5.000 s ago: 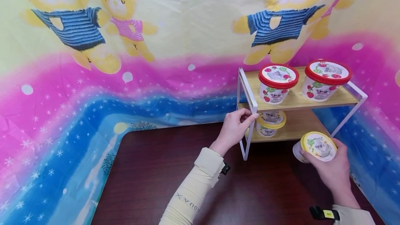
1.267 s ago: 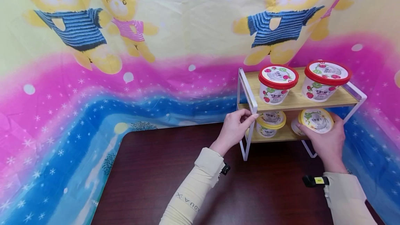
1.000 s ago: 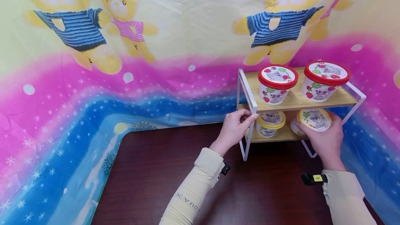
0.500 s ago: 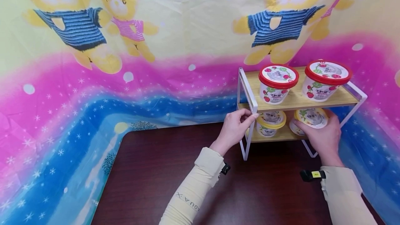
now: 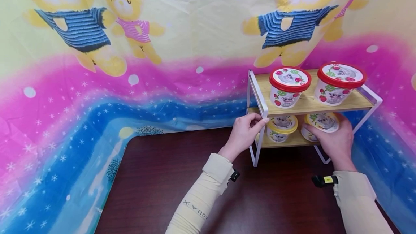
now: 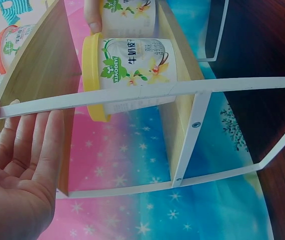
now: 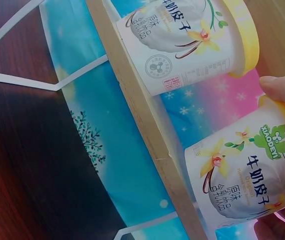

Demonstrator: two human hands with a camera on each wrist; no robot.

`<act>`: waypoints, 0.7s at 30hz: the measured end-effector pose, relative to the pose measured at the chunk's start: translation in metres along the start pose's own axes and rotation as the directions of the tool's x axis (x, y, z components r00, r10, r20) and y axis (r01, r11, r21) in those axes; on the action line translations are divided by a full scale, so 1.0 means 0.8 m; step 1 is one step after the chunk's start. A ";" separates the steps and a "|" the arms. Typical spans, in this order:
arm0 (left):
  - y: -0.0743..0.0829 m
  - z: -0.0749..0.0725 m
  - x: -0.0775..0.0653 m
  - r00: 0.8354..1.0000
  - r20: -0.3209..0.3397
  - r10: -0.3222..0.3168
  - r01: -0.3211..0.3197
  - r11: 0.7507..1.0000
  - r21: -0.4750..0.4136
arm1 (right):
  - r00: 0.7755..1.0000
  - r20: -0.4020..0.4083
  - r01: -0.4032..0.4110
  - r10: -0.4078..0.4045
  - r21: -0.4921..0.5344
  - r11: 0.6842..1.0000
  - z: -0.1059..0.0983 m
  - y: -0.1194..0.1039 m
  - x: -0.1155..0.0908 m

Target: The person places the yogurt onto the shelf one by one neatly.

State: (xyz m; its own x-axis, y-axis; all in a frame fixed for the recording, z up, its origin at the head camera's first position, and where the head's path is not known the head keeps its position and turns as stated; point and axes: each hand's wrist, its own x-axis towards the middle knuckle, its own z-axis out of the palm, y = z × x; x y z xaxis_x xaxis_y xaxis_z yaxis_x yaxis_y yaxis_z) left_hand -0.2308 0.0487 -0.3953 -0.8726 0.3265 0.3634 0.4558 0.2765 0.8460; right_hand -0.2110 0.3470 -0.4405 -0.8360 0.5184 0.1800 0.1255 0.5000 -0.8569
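Observation:
My left hand (image 5: 243, 132) holds the white metal side frame (image 5: 258, 93) of a small two-tier shelf rack, thumb and fingers at the upper tier's front corner. With my right hand (image 5: 339, 143) I grip a white paper tub with a yellow lid (image 5: 325, 122), thumb and fingers on opposite sides. That tub (image 7: 247, 180) is upright at the right of the lower shelf (image 5: 292, 142); whether its base bears fully on the board I cannot tell. Another yellow-lidded tub (image 5: 282, 125) stands to its left, with a gap between them.
Two larger tubs with red lids, a left one (image 5: 289, 87) and a right one (image 5: 339, 82), stand on the upper wooden shelf (image 5: 308, 100). The rack stands on a dark wood table (image 5: 182, 176). Behind hangs a bear-print cloth (image 5: 195, 46).
Five seconds ago the right hand held the yellow-lidded tub in front of the rack; it has since moved onto the lower shelf and slightly left. The left hand has stayed on the frame.

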 end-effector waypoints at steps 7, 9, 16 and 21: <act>0.000 0.000 0.000 1.000 -0.003 0.003 -0.003 1.000 0.002 | 1.000 -0.008 0.025 -0.025 -0.005 1.000 -0.001 0.002 0.000; 0.000 0.000 0.000 1.000 -0.003 0.003 -0.003 1.000 0.002 | 0.999 -0.007 0.031 -0.031 -0.007 0.999 0.000 0.002 0.000; -0.001 0.000 0.000 1.000 -0.003 0.005 -0.005 1.000 0.009 | 0.999 0.002 0.038 -0.038 -0.010 0.999 0.001 0.005 0.005; -0.001 0.000 0.000 1.000 -0.002 0.003 -0.003 1.000 0.004 | 0.999 -0.001 0.040 -0.040 -0.006 0.999 0.000 0.003 0.005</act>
State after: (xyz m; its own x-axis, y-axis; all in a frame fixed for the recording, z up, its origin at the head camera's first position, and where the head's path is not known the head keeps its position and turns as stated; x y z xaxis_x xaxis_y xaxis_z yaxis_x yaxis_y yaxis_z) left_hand -0.2310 0.0489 -0.3957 -0.8718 0.3252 0.3663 0.4587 0.2796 0.8434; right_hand -0.2139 0.3499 -0.4422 -0.8398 0.4988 0.2144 0.0952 0.5241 -0.8463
